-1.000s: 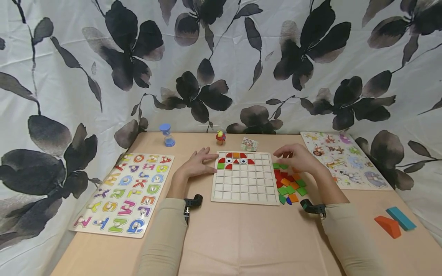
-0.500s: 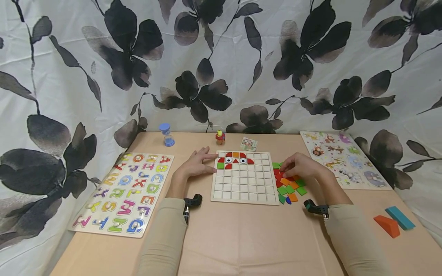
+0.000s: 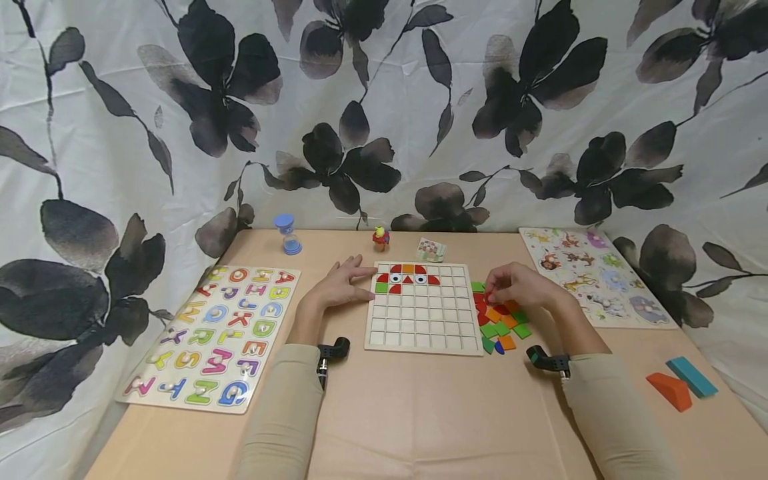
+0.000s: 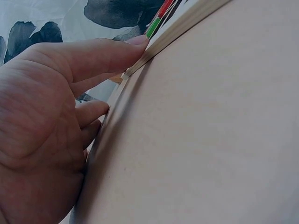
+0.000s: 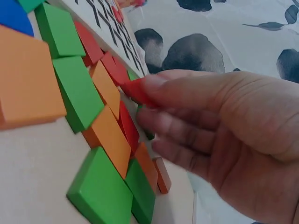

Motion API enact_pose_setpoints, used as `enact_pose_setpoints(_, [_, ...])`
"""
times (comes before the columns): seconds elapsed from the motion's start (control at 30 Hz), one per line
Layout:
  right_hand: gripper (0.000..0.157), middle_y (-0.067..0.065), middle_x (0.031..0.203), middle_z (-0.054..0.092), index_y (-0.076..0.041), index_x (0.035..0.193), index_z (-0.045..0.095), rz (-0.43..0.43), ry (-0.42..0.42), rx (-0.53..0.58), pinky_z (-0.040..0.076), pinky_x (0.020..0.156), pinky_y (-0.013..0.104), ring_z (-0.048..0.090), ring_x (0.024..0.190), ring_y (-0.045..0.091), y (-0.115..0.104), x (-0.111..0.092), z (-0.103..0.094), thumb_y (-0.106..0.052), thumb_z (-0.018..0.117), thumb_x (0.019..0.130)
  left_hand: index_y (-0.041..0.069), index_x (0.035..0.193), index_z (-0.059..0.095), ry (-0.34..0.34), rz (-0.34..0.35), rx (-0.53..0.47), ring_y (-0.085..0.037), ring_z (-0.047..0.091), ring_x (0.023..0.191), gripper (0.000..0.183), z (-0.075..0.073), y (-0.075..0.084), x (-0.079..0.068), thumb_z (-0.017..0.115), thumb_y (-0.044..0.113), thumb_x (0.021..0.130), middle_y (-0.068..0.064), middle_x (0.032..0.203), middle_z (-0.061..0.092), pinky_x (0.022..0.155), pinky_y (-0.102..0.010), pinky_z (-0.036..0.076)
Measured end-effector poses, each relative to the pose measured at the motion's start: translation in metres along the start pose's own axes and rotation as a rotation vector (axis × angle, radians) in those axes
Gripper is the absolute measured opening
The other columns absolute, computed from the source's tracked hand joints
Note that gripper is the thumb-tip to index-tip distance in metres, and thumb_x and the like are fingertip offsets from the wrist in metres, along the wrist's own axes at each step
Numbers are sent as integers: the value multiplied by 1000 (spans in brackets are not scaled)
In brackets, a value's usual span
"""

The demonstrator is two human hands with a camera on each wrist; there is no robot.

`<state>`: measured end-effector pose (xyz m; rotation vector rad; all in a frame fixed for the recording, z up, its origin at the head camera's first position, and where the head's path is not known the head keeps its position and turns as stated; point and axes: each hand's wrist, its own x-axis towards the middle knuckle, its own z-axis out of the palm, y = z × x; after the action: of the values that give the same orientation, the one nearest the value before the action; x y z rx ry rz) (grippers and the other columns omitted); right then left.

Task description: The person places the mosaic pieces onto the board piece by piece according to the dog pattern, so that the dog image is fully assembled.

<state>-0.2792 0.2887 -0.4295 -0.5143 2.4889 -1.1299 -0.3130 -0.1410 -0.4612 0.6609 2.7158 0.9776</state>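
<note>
A white grid board [image 3: 420, 313] lies mid-table, red, orange, green and eye-printed tiles filling part of its upper left. My left hand [image 3: 339, 287] rests at the board's left edge with fingers extended; its thumb [image 4: 117, 56] touches the rim in the left wrist view. Beside the board's right edge, my right hand [image 3: 525, 287] is over a loose heap of tiles. Its thumb and finger pinch a red tile [image 5: 138, 91], partly hidden by the thumb. Green tiles [image 5: 78, 91], orange tiles [image 5: 32, 77] and red ones spread underneath that hand.
A letter puzzle [image 3: 207, 357] lies left, an animal puzzle [image 3: 606, 287] at the back right. Behind the board stand an hourglass [image 3: 288, 235], a small figurine [image 3: 381, 239] and a picture card [image 3: 431, 250]. An orange block [image 3: 671, 392] and a blue block [image 3: 692, 377] lie far right.
My right hand has moved down and slightly right from beside the board's upper right edge to the tile heap, and now pinches a red tile. The left hand stays at the board's edge.
</note>
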Motion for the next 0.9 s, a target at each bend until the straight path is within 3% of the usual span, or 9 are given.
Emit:
enact_pose_setpoints(0.2, [12, 7, 92, 67, -9, 99, 69, -114, 134, 1, 52, 72, 34, 57, 84, 28, -18, 7, 5, -16, 70, 88, 27, 137, 55, 1, -7, -7, -28, 5, 148, 65, 0, -3, 0, 75, 44, 77, -10, 159, 18, 119, -48, -3])
enact_pose_setpoints(0.37, [17, 2, 98, 68, -8, 105, 69, -216, 182, -3, 53, 80, 25, 60, 86, 23, -40, 22, 18, -14, 67, 90, 28, 137, 54, 3, -13, -16, -28, 4, 148, 65, -1, -1, -1, 75, 45, 77, -9, 160, 17, 119, -49, -3])
enact_pose_setpoints(0.6, [15, 2, 93, 70, -7, 99, 72, -265, 160, 9, 54, 78, 26, 62, 84, 21, -62, 54, 43, -12, 73, 85, 28, 137, 55, 10, -21, -17, -28, 4, 148, 64, -1, -1, -2, 75, 44, 78, -9, 160, 17, 119, -49, -4])
enact_pose_setpoints(0.9, [9, -4, 89, 72, -11, 91, 77, -319, 57, -177, 54, 75, 31, 62, 81, 15, -80, 83, 58, -12, 76, 82, 27, 136, 56, 12, 6, -5, -29, 6, 148, 65, 0, -1, -1, 74, 46, 77, -11, 159, 19, 119, -47, -3])
